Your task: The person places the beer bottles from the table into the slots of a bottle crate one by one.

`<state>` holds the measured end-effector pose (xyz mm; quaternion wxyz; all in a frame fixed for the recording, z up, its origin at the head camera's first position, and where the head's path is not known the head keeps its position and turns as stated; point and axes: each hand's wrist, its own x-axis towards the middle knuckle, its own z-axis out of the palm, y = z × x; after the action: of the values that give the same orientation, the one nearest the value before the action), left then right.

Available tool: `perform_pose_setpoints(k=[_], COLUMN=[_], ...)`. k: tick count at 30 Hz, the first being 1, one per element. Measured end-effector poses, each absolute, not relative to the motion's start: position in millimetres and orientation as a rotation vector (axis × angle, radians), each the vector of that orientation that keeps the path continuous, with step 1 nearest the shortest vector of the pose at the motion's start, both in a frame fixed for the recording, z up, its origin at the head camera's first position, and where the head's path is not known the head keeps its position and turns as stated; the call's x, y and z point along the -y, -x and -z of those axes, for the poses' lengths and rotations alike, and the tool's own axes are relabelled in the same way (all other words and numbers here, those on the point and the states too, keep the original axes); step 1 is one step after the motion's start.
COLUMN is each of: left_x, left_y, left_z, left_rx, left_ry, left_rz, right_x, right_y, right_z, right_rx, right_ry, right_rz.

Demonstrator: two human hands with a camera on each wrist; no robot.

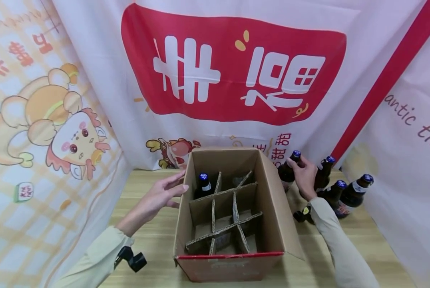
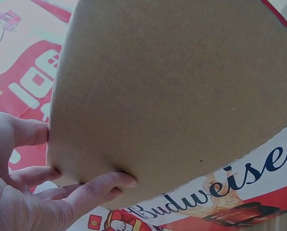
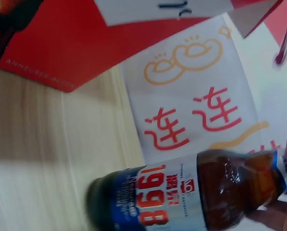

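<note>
A cardboard box (image 1: 233,269) with crossed cardboard dividers (image 1: 223,232) stands with its top open. One dark bottle (image 1: 204,186) with a blue cap is in its far-left compartment. My left hand (image 1: 164,193) rests its extended fingers on the outside of the left wall, seen also as plain brown card (image 2: 172,96) in the left wrist view. To the right of the box, my right hand (image 1: 306,176) grips a brown glass beer bottle (image 3: 220,187) by the neck. Its label reads 1998; in the right wrist view the bottle is tilted, its base close over the table.
Several more bottles stand right of my right hand, among them a beer bottle (image 1: 352,198) and one with a blue cap (image 1: 323,173). A box flap (image 1: 285,212) hangs outward on the right. Printed cloth (image 1: 233,80) hangs behind the wooden table (image 1: 154,256).
</note>
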<state>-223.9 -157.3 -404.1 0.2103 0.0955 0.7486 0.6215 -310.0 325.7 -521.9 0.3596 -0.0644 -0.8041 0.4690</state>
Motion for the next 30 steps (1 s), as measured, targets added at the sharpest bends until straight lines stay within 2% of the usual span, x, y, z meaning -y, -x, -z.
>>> perform_pose_setpoints(k=[8, 14, 24, 30], left_x=[158.7, 159.1, 157.1, 156.2], left_y=[223.0, 223.2, 224.8, 224.9], left_z=[407.7, 407.4, 406.9, 406.0], left_rx=[-2.083, -2.092, -2.083, -2.074], left_ry=[-0.272, -0.268, -0.263, -0.279], left_rz=[-1.732, -1.723, -1.732, -1.739], right_x=[-320.3, -312.3, -315.1, -321.7], right_y=[284.2, 266.8, 243.8, 231.1], right_z=[493.1, 457.7, 398.0, 374.5], right_rx=[2.139, 2.185, 2.298, 2.325], right_ry=[0.267, 0.232, 0.324, 0.285], right_rz=[-1.103, -1.072, -1.308, -1.388])
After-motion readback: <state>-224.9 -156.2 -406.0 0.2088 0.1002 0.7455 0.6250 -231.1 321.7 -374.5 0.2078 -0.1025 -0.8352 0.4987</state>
